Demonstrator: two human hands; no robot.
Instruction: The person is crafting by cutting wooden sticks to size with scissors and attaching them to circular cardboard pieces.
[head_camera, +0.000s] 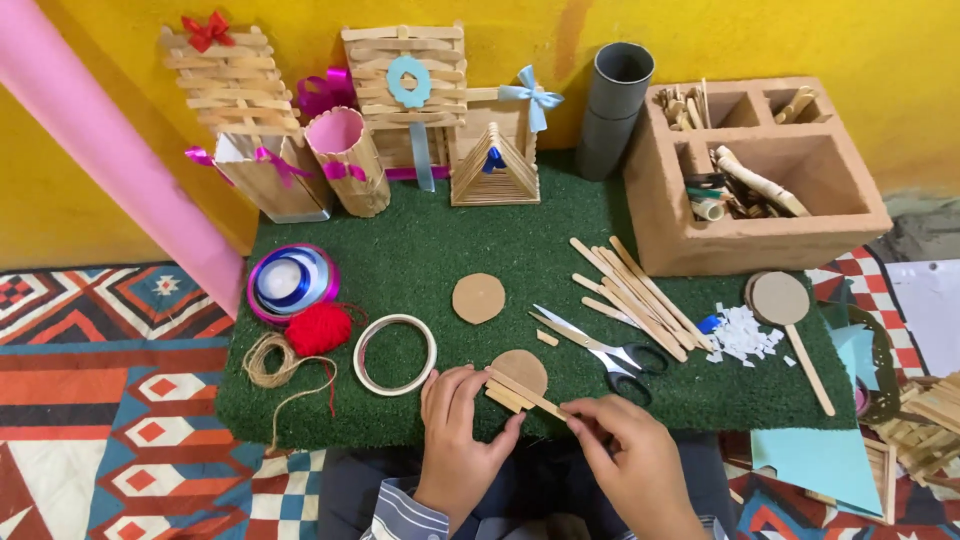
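Head view: left hand (458, 425) has its fingers curled down onto a short stack of wooden craft sticks (508, 396), pinning it to the green turf mat (420, 250). Right hand (628, 455) is closed in a pinch on the near end of one long craft stick (530, 397), which lies across the stack, touching it. Just beyond the left fingertips, partly under the sticks, sits a cardboard disc (522, 368); a second cardboard disc (478, 298) lies further out.

Left of the left hand: a tape ring (395, 354), then a red yarn ball (318, 329) and a twine coil (270, 362), with a ribbon spool (293, 282) beyond them. Just beyond the right hand: scissors (600, 352), blades shut, then a loose pile of sticks (630, 295).

Containers, far right of the right hand: a tan compartment box (760, 245). Big front compartment holds a pale wood piece and small dark items (too small to identify); the small back compartments hold stick offcuts. A grey tube (614, 108) stands upright beside it, contents not visible. Far beyond the left hand, a stick-clad cup (348, 160) with pink lining; I cannot tell what is inside.
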